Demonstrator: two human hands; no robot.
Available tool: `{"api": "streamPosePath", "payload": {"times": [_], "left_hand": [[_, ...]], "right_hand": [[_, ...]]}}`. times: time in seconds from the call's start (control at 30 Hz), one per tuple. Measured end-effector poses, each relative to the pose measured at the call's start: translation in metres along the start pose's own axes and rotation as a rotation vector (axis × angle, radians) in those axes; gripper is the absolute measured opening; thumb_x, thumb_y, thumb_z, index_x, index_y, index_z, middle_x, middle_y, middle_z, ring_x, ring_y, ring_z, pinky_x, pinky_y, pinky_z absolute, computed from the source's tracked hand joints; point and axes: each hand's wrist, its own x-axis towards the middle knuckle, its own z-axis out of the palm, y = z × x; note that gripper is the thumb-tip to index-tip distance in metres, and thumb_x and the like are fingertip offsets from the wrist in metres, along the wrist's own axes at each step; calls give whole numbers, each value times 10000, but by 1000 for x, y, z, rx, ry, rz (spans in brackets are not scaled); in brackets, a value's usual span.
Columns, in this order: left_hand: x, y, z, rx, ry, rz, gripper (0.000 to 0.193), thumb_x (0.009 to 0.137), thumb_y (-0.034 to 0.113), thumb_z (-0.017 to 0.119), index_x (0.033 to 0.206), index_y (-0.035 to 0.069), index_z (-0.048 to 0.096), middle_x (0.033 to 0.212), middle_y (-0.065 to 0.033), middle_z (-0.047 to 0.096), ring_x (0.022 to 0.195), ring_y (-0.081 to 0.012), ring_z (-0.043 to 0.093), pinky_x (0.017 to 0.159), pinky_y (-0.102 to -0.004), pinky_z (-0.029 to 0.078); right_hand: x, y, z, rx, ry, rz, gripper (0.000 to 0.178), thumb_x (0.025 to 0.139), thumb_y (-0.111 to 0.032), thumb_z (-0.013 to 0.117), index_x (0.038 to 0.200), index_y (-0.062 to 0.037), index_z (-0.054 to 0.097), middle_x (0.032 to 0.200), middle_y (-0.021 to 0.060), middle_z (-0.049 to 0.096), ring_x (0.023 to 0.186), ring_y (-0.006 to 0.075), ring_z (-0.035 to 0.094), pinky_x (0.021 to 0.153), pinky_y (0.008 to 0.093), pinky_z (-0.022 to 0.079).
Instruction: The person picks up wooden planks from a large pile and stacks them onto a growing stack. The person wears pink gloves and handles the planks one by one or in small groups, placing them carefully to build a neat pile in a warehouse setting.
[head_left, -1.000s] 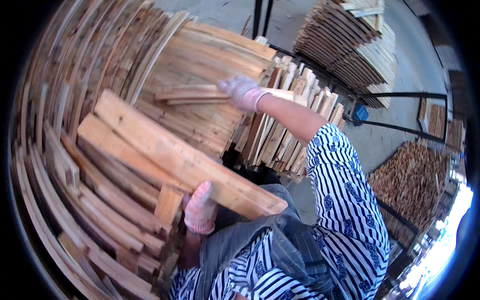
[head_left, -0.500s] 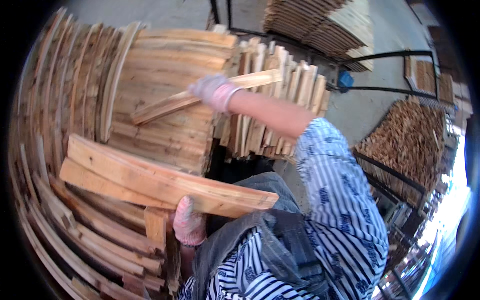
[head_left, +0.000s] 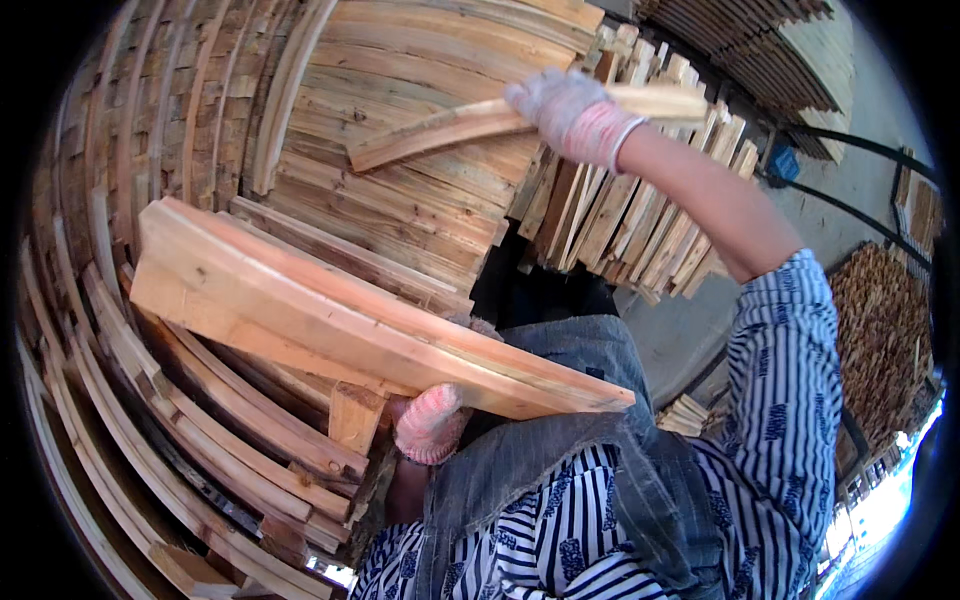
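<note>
Smooth, pinkish-tan boards (head_left: 270,290) slant against the grey apron (head_left: 520,452), lined up closer than half a second ago, gripped by the left hand (head_left: 432,422), fingers apparently behind; over the plank stack (head_left: 400,195), a pale strip (head_left: 440,132) is clasped in the right hand (head_left: 572,115).

At the centre left, we are seeing long, pale orange-brown wooden boards (head_left: 300,300) showing smooth, matt faces. At the upper centre, a long, narrow, pale wooden slat (head_left: 430,135) is looking smooth and matt too. We are noticing matt, pink-and-white knitted cloth on the left hand (head_left: 430,425) and right hand (head_left: 575,115). At the lower centre, a faded grey cloth apron (head_left: 520,455) is looking matt and creased beside a navy-and-white striped cloth shirt (head_left: 785,345). At the right, densely stacked brown wood ends (head_left: 880,340) are looking rough.
</note>
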Motion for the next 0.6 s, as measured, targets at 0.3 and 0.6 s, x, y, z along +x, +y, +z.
{"api": "streamPosePath", "payload": {"times": [0.3, 0.6], "left_hand": [[-1, 8, -6, 49, 108, -22, 698, 748, 224, 774, 1315, 37, 413, 1198, -149, 544, 1115, -296, 525, 957, -455, 444], [0, 14, -8, 73, 107, -34, 575, 761, 208, 747, 1232, 40, 464, 1132, -138, 566, 1034, -283, 540, 887, -444, 456]], "right_hand": [[7, 11, -47, -28, -178, -159, 211, 794, -86, 624, 992, -53, 689, 960, 181, 668, 840, 339, 682, 687, 421, 560], [63, -2, -84, -230, -55, -414, 159, 842, -197, 623, 952, -100, 683, 822, 117, 689, 813, 292, 701, 643, 428, 558]]}}
